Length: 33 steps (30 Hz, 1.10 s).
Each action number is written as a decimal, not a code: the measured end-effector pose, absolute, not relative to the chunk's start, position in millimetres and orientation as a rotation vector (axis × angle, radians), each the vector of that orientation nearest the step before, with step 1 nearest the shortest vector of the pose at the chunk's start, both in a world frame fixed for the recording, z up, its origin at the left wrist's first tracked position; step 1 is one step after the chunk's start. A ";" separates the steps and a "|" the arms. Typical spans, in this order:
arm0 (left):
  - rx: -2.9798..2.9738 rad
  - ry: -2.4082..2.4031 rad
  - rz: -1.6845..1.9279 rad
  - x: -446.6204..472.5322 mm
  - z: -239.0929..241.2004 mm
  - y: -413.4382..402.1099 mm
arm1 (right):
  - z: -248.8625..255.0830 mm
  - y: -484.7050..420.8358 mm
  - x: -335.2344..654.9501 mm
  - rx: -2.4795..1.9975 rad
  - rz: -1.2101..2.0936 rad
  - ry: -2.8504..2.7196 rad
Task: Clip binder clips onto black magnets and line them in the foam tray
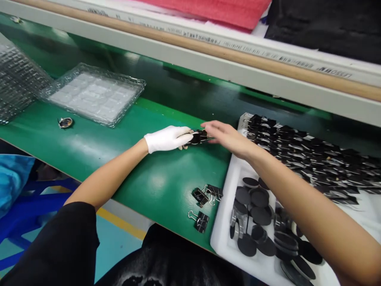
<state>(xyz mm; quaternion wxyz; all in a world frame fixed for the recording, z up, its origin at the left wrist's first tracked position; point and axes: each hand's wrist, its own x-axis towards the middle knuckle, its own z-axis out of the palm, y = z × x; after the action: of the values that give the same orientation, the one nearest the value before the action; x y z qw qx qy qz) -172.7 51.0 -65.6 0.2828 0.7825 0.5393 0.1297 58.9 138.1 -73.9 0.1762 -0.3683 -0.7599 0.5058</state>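
Note:
My left hand (pixel 168 139), in a white glove with some fingertips bare, grips a small part with a black binder clip (pixel 195 137) on it. The part is mostly hidden by the glove. My right hand (pixel 223 137) is bare, its fingers bent around the clip's wire handles from the right. Exactly where its thumb presses is hidden. Nearer my body, a few loose binder clips (pixel 202 221) lie on the green table (pixel 154 178), left of the white foam tray (pixel 222 234).
The tray holds round black discs (pixel 260 197) and rows of clipped parts (pixel 300 149). A clear plastic blister tray (pixel 95 95) and a stack of similar trays (pixel 18 79) stand left. One small round part (pixel 65 122) lies there. A shelf edge (pixel 190 51) crosses above.

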 end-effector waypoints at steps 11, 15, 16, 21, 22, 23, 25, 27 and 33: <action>1.897 1.496 0.445 -146.2 -60.0 37.4 | -73.5 96.9 95.2 -1.028 1.531 -1.952; 2.009 1.484 0.390 -141.2 -59.7 32.2 | -73.7 80.9 102.1 -1.026 1.387 -2.028; 2.023 1.464 0.386 -141.7 -60.9 31.6 | -72.5 76.7 105.1 -1.035 1.347 -2.034; 1.951 1.306 0.637 -155.9 -76.7 39.1 | -58.3 63.2 141.4 -1.021 1.351 -1.846; 1.936 1.312 0.686 -159.4 -79.8 42.2 | -54.5 62.0 153.8 -1.022 1.372 -1.793; 1.926 1.341 0.708 -162.3 -82.2 45.4 | -51.0 61.1 167.8 -1.039 1.386 -1.746; 1.903 1.442 0.687 -165.4 -84.2 50.8 | -46.0 59.8 200.0 -1.109 1.381 -1.663; 1.882 1.544 0.636 -165.6 -83.3 54.0 | -45.1 58.7 238.0 -1.183 1.329 -1.592; 1.835 1.741 0.459 -161.7 -81.9 58.6 | -67.7 57.6 382.6 -1.370 0.850 -1.358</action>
<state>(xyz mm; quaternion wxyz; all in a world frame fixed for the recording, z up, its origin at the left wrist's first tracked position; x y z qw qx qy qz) -161.7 58.6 -81.9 0.2814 0.6850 0.6498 0.1712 382.6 57.6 -67.7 0.4941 -0.5650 -0.5600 0.3508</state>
